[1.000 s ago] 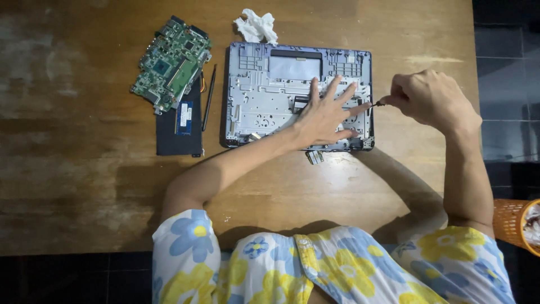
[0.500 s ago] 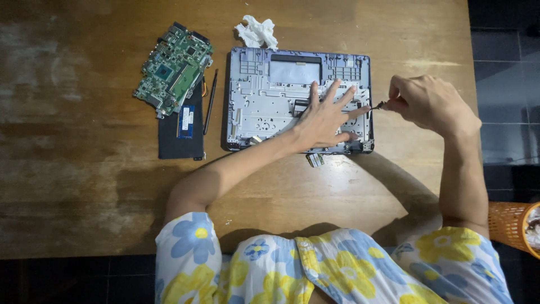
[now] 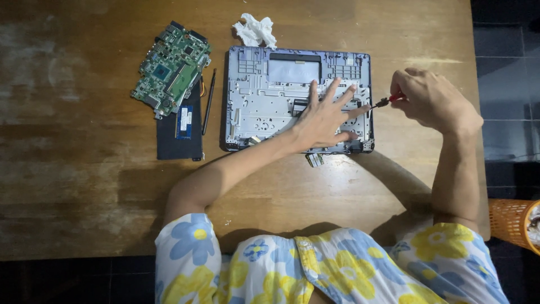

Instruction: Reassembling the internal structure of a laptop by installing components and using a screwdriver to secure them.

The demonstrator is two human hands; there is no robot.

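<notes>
We see the left hand (image 3: 320, 119), fingers spread flat, pressing the opened laptop chassis (image 3: 264, 101) at frame centre. Right hand (image 3: 430, 101) fingers closed around a red-handled screwdriver (image 3: 387, 101), tip at the chassis right edge.

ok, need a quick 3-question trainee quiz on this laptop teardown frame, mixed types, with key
1. True or false: the left hand lies flat, fingers spread, on the opened laptop shell.
2. What does the right hand hold? A) red-handled screwdriver B) pliers C) brush
3. Fill in: the green circuit board lies to the ____ of the shell, partly on a dark flat panel.

Key: 1 true; 2 A; 3 left
</notes>
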